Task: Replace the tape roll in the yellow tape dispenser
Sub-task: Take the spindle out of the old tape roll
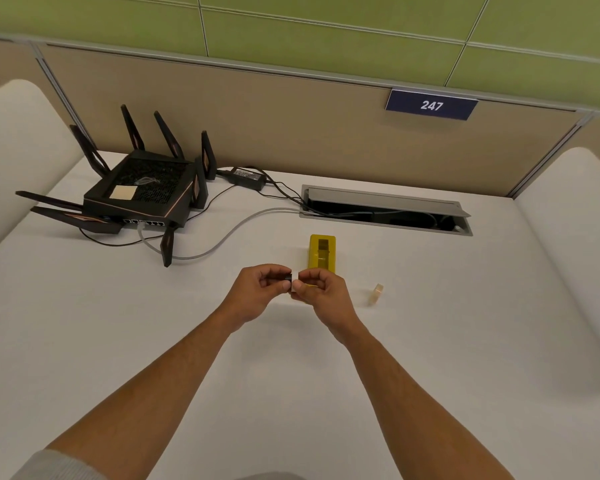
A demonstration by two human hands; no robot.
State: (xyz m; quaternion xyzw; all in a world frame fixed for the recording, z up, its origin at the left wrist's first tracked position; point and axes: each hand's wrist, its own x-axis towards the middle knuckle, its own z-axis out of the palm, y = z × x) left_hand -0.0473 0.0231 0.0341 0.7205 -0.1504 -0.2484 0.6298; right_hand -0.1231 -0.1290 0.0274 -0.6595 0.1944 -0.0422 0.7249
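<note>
The yellow tape dispenser (322,252) stands on the white table just beyond my hands, its roll slot showing dark and open on top. My left hand (257,292) pinches a small black spindle (288,277). My right hand (321,289) grips a white ring-shaped tape core (294,283) that sits on the spindle's end. Both hands meet in front of the dispenser. A clear tape roll (377,293) stands on edge on the table, to the right of my right hand, untouched.
A black router (142,192) with several antennas sits at the back left, with its cables and a power brick (248,176) running to an open cable hatch (385,211) in the table. A beige partition rises behind the table.
</note>
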